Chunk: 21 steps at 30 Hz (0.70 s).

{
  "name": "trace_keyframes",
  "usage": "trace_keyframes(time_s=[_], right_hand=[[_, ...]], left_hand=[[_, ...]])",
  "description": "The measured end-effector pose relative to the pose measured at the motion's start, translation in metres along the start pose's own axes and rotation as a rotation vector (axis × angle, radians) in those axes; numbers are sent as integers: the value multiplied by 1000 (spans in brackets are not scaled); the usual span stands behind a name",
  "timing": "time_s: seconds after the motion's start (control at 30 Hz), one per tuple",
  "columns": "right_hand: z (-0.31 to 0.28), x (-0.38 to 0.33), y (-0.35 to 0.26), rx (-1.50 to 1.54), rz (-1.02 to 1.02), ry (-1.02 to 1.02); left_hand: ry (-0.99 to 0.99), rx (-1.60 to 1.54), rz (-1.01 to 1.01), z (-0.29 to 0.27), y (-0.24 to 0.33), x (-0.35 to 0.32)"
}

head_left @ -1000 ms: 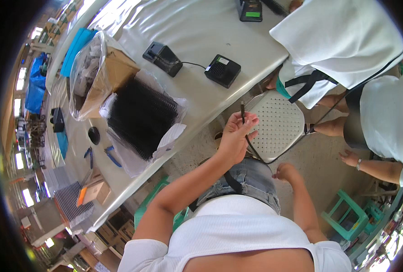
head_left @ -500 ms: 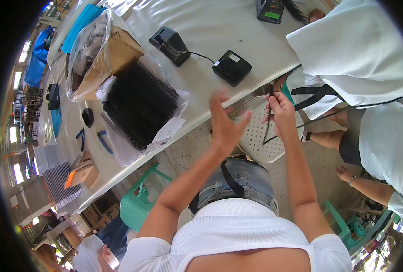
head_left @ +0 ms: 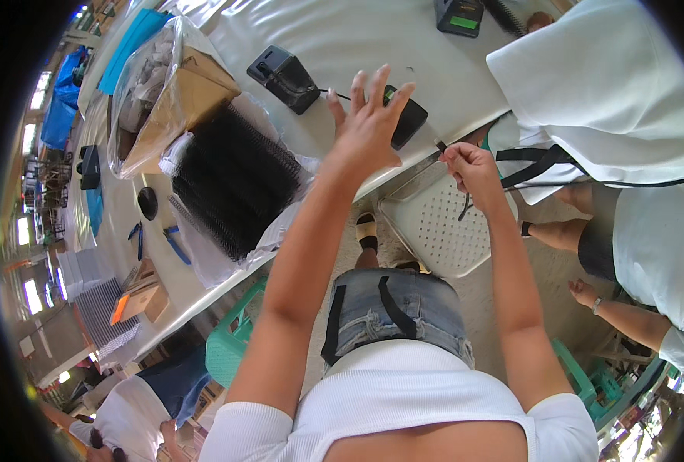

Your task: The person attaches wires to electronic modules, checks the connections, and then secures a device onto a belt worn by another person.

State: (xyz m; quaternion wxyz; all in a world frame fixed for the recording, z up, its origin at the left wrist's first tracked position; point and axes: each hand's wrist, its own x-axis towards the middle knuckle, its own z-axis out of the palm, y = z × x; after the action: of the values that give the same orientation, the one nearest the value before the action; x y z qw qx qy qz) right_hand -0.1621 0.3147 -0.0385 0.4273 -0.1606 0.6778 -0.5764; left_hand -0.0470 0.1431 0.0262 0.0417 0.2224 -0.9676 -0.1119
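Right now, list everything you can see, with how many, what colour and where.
Table: one, pale, upper left to centre
Box: one, brown, plastic-wrapped, table's left
Bristly pile: one, black, beside box
Boxy units: at least four, black, two mid-table, one top, one far left
Oval object: one, black, left of pile
Tools: two, blue-handled, below oval object
Perforated seat: one, off-white, below table edge
Stools: at least two, green, lower left and right
Co-workers: at least three, white tops, two right, one lower left
Background clutter: uncountable, mixed, far left
Cable: one, black, in right hand
Left hand: one, bare, open, overlapping a mid-table unit
Right hand: one, bare, gripping cable
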Motion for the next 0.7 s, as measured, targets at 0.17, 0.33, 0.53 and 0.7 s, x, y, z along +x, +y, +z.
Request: trace_keyframes(time_s=[0.17,0.33,0.53,0.7], right_hand=[[9,4,-13,-21,46,35],[11,10,-4,-133,12,16],[25,6,4,-95,-55,72],[30,8,10,-25,-63,89]], left_hand=[[-317,230,151,-4,2,39],[-497,189,291,-12,-5,58],[-445,-14,488,-7,-25,55],[-424,-40,539,-5,-26,53]])
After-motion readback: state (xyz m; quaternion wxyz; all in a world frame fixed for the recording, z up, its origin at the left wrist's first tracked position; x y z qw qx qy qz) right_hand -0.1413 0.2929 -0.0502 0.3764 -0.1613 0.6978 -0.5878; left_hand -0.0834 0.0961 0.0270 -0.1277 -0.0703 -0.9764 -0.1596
